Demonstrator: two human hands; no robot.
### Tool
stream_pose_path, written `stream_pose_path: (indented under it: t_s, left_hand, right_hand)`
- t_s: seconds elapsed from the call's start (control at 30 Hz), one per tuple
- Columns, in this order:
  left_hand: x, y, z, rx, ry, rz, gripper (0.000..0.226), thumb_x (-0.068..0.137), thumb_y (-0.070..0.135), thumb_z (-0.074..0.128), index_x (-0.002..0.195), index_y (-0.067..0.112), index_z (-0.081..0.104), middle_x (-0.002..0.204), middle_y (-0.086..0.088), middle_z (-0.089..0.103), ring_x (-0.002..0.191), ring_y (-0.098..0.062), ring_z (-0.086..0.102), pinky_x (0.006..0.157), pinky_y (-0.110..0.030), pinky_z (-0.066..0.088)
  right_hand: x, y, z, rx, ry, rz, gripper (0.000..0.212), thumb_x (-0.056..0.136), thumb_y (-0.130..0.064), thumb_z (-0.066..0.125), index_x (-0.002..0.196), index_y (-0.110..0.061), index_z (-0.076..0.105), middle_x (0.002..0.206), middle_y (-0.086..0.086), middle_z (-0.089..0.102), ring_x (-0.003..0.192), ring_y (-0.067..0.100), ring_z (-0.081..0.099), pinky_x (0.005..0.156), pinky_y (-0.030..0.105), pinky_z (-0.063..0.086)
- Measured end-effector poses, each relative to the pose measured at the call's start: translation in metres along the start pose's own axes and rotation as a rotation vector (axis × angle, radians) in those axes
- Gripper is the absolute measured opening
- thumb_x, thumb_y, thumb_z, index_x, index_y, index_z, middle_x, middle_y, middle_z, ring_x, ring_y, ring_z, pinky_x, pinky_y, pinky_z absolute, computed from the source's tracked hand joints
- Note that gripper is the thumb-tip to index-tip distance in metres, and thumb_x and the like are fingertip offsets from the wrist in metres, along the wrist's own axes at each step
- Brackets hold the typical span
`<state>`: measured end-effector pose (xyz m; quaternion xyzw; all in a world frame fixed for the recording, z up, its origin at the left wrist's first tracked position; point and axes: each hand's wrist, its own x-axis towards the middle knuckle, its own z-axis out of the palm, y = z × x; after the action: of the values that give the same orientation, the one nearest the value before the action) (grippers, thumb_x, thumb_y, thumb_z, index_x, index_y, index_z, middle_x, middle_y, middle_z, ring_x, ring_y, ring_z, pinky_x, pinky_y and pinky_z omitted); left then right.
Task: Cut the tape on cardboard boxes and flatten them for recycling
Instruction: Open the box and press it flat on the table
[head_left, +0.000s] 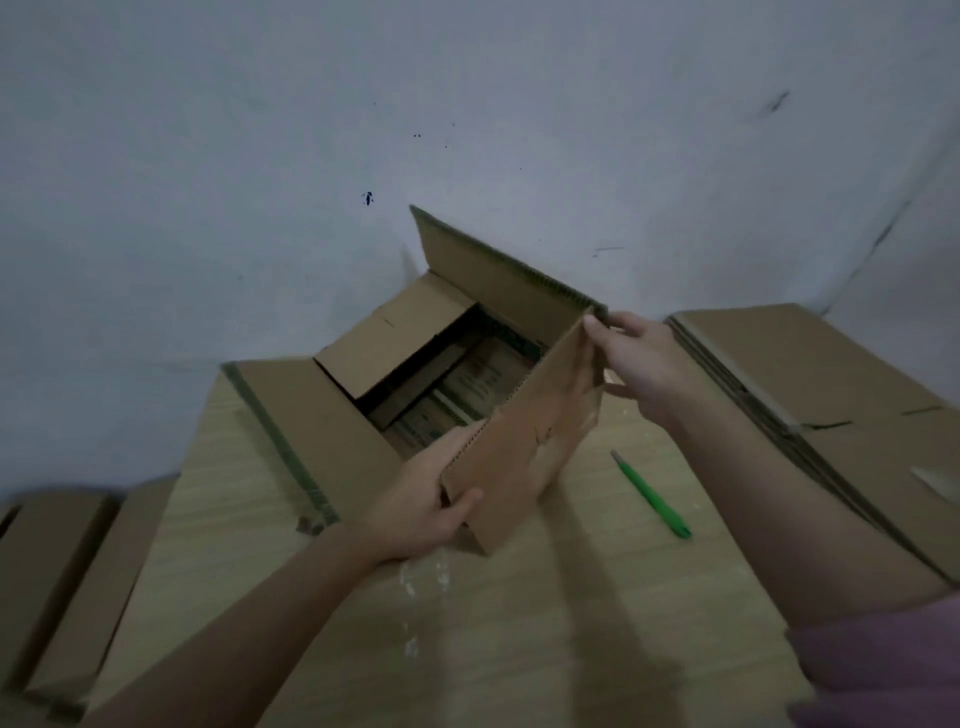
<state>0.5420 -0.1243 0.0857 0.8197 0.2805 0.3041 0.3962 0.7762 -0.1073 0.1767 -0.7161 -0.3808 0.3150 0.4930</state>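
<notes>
Dark print shows on the inner bottom of the open cardboard box (470, 387), too blurred to read.

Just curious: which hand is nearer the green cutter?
Right. The right hand holds the box flap's far end above the green cutter; the left hand grips the flap's other end.

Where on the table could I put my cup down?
The bare wood near you, between the two arms, at the table's front edge, is the widest free patch. A narrower strip lies right of the green cutter, before the flat cardboard stack. The back is crowded: the open box fills it, with the left hand and right hand holding its flap.
</notes>
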Motion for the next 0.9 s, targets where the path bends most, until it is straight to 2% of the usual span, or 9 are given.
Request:
stream_pose_path:
  t_s: [0.1, 0.2, 0.27, 0.3, 0.4, 0.53, 0.6, 0.7, 0.9]
  left_hand:
    - [-0.019, -0.001, 0.013, 0.168, 0.053, 0.151, 0.057, 0.089, 0.021, 0.052, 0.143, 0.020, 0.032, 0.131, 0.002, 0.045, 0.112, -0.008, 0.048, 0.091, -0.022, 0.045]
    - [-0.028, -0.001, 0.035, 0.324, 0.059, 0.257, 0.066, 0.091, 0.022, 0.047, 0.147, 0.026, 0.013, 0.134, 0.003, 0.033, 0.102, -0.010, 0.048, 0.082, -0.012, 0.039]
    - [-0.028, -0.002, 0.046, 0.360, 0.043, 0.221, 0.077, 0.091, 0.025, 0.049, 0.148, 0.036, -0.002, 0.139, 0.004, 0.026, 0.106, -0.016, 0.050, 0.086, -0.020, 0.046]
    - [-0.029, -0.002, 0.049, 0.383, 0.002, 0.186, 0.087, 0.089, 0.026, 0.054, 0.147, 0.040, -0.009, 0.142, 0.003, 0.022, 0.114, -0.020, 0.048, 0.091, -0.029, 0.048]
    - [-0.031, -0.001, 0.050, 0.358, -0.256, 0.033, 0.106, 0.084, 0.031, 0.069, 0.139, 0.039, -0.022, 0.152, 0.004, 0.003, 0.137, -0.018, 0.023, 0.112, -0.034, 0.030]
    - [-0.033, -0.005, 0.023, 0.306, -0.311, -0.107, 0.090, 0.087, 0.041, 0.063, 0.150, 0.030, -0.001, 0.156, 0.009, 0.001, 0.141, -0.013, 0.014, 0.115, -0.029, 0.020]
    - [-0.032, -0.017, 0.000, 0.578, -0.239, -0.151, 0.074, 0.092, 0.041, 0.054, 0.151, 0.022, 0.013, 0.157, 0.002, 0.008, 0.144, -0.017, 0.008, 0.116, -0.031, 0.015]
    - [-0.028, -0.032, -0.044, 1.104, -0.299, -0.295, 0.064, 0.094, 0.038, 0.044, 0.149, 0.016, 0.020, 0.155, -0.004, 0.017, 0.143, -0.025, 0.010, 0.112, -0.040, 0.018]
    - [-0.015, -0.055, -0.089, 1.482, -0.480, -0.325, 0.064, 0.098, 0.032, 0.038, 0.151, 0.015, 0.006, 0.159, -0.002, 0.004, 0.145, -0.022, 0.004, 0.116, -0.044, 0.000]
  right_hand:
    - [-0.019, -0.032, 0.003, 0.051, -0.036, -0.016, 0.033, 0.090, -0.034, 0.060, 0.107, -0.006, 0.067, 0.102, 0.012, 0.067, 0.095, 0.026, 0.063, 0.081, 0.037, 0.048]
    - [-0.037, -0.050, 0.016, -0.079, -0.047, -0.184, 0.021, 0.091, -0.029, 0.060, 0.085, -0.014, 0.073, 0.094, 0.003, 0.072, 0.101, 0.018, 0.063, 0.086, 0.029, 0.044]
    - [-0.044, -0.051, 0.024, -0.249, -0.039, -0.273, 0.015, 0.087, -0.026, 0.067, 0.099, -0.018, 0.071, 0.110, 0.000, 0.066, 0.113, 0.016, 0.057, 0.091, 0.026, 0.043]
    - [-0.049, -0.049, 0.027, -0.331, -0.046, -0.296, 0.034, 0.083, -0.026, 0.072, 0.114, -0.016, 0.065, 0.123, 0.002, 0.061, 0.120, 0.017, 0.052, 0.096, 0.027, 0.042]
    - [-0.060, -0.043, 0.028, -0.545, -0.017, -0.388, 0.054, 0.080, -0.011, 0.072, 0.131, -0.007, 0.055, 0.135, 0.007, 0.054, 0.127, 0.020, 0.047, 0.101, 0.017, 0.031]
    - [-0.072, -0.030, 0.026, -0.730, 0.074, -0.723, 0.050, 0.068, 0.020, 0.052, 0.113, 0.002, 0.067, 0.113, 0.019, 0.066, 0.108, 0.031, 0.061, 0.087, 0.007, 0.029]
    - [-0.069, -0.020, 0.025, -0.753, 0.066, -0.863, 0.051, 0.058, 0.026, 0.054, 0.102, 0.004, 0.071, 0.101, 0.021, 0.069, 0.093, 0.035, 0.066, 0.084, 0.014, 0.036]
    - [-0.067, -0.008, 0.023, -0.761, 0.062, -0.813, 0.045, 0.066, 0.023, 0.053, 0.102, 0.003, 0.071, 0.102, 0.018, 0.069, 0.092, 0.035, 0.066, 0.080, 0.023, 0.043]
    - [-0.062, 0.004, 0.013, -0.811, 0.136, -0.706, 0.048, 0.067, -0.006, 0.040, 0.103, 0.002, 0.071, 0.102, 0.021, 0.069, 0.095, 0.038, 0.065, 0.078, 0.025, 0.041]
